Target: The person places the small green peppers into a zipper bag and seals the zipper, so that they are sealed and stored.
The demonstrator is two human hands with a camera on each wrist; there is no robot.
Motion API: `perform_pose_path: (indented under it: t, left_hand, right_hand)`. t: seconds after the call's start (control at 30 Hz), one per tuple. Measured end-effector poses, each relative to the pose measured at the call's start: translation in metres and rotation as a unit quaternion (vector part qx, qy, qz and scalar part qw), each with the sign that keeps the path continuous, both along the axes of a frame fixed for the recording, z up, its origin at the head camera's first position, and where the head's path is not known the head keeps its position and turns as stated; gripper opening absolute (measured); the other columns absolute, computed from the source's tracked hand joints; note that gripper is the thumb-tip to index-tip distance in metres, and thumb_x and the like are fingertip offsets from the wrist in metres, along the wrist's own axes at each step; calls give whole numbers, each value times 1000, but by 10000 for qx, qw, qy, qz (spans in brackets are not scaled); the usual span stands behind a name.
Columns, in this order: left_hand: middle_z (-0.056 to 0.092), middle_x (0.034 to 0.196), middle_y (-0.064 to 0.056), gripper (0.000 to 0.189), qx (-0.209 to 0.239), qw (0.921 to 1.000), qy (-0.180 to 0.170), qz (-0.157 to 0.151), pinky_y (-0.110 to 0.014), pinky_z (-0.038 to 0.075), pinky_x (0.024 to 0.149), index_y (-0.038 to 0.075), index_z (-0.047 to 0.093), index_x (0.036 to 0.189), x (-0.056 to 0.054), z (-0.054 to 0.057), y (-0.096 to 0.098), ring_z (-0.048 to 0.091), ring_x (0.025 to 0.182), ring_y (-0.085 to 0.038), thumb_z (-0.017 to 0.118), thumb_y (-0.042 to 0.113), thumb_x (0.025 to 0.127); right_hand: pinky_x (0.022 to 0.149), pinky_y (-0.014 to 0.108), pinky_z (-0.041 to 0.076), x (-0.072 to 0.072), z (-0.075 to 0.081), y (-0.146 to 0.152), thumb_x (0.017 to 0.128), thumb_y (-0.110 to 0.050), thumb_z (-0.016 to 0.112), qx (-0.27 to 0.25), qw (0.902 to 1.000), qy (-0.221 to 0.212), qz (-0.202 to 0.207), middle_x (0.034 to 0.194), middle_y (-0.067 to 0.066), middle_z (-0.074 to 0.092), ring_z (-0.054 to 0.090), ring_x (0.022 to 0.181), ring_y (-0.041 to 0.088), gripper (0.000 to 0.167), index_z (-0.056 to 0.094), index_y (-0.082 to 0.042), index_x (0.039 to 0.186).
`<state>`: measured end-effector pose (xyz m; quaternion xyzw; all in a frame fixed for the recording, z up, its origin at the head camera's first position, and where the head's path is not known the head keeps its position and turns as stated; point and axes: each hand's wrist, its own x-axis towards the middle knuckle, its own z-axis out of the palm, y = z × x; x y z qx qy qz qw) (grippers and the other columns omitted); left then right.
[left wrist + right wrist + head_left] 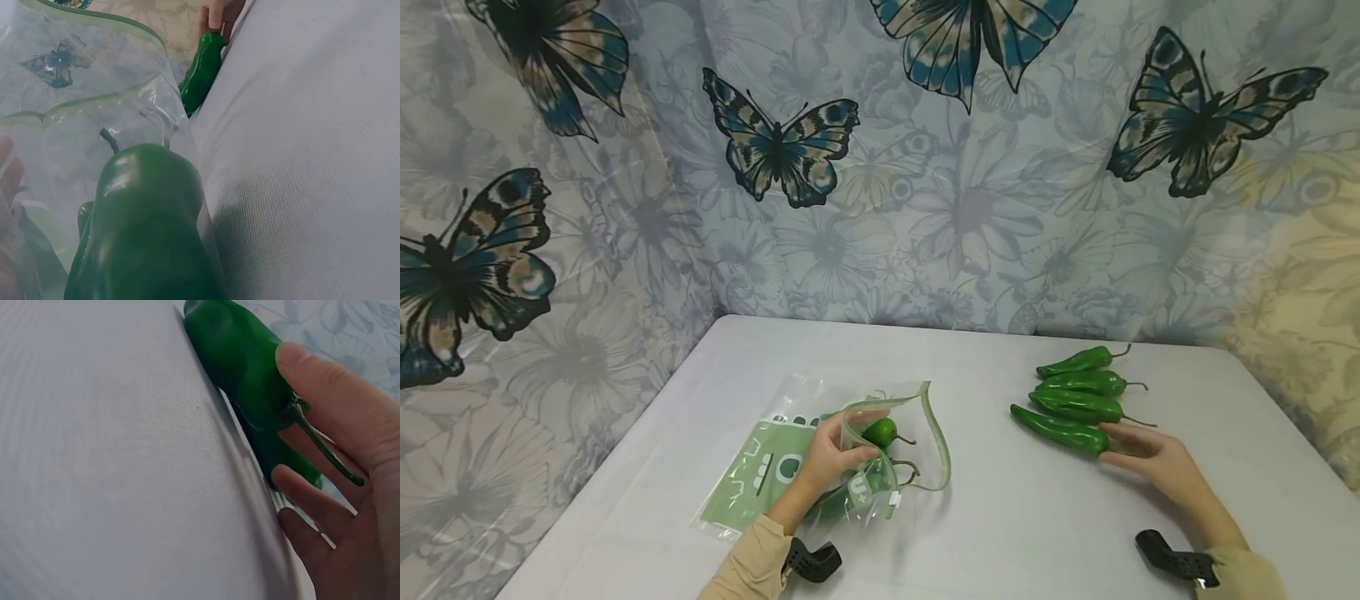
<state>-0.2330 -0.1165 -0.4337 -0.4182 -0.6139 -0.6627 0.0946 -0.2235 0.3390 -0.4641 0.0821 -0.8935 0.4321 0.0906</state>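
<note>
My left hand (pixel 831 454) grips the rim of a clear zip bag (pixel 741 492) with a green printed front, thumb on one side and fingers partly hidden by the plastic. The bag's mouth gapes to the right. Inside lie green peppers (pixel 880 432), stems toward the opening; one fills the lower left wrist view (pixel 147 225). At the right, my right hand (pixel 1157 458) holds the stem end of the nearest loose green pepper (pixel 1060 432). In the right wrist view the thumb presses on this pepper (pixel 240 359), whose stem points back toward the palm.
Beyond the held pepper, several more green peppers (pixel 1078 382) lie in a row on the white table (pixel 977 550). A butterfly-patterned cloth (pixel 880 250) hangs behind the table and along its left side. Black bands (pixel 1172 560) sit on both wrists.
</note>
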Motion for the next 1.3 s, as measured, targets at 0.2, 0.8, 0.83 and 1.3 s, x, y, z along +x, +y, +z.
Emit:
perform_pose_path:
  t: [0.2, 0.8, 0.83, 1.3]
  left_hand:
    - [53, 115, -25, 45, 27, 10000, 14, -56, -32, 48, 75, -19, 44, 115, 4, -4, -2, 49, 110, -24, 64, 6, 83]
    - [52, 117, -25, 48, -8, 9997, -231, -19, -27, 49, 72, -15, 47, 117, 3, 0, -1, 50, 108, -29, 66, 12, 82]
    - [51, 117, -27, 48, -4, 9996, -286, -32, -26, 49, 71, -15, 47, 117, 3, 1, 0, 50, 107, -32, 66, 13, 82]
    - [49, 115, -32, 45, 38, 9998, -191, 52, -26, 50, 68, -18, 45, 116, 4, 0, 0, 51, 106, -30, 65, 2, 81]
  right_hand:
    - [76, 20, 43, 3, -3, -6, 74, -26, 75, 368, 9989, -108, -262, 117, 24, 52, 41, 89, -16, 49, 61, 2, 111]
    - [66, 17, 42, 4, 6, -4, 85, -22, 64, -287, 9989, -115, -343, 97, -22, 52, 53, 80, -7, 43, 52, 4, 117]
    - [65, 18, 43, 4, 6, -4, 85, -22, 63, -317, 9987, -142, -373, 97, -22, 50, 53, 80, -7, 42, 52, 4, 117]
    - [66, 20, 49, 4, 4, -6, 91, -4, 50, -1392, 9879, 649, 239, 98, -13, 56, 61, 77, 7, 35, 40, 12, 121]
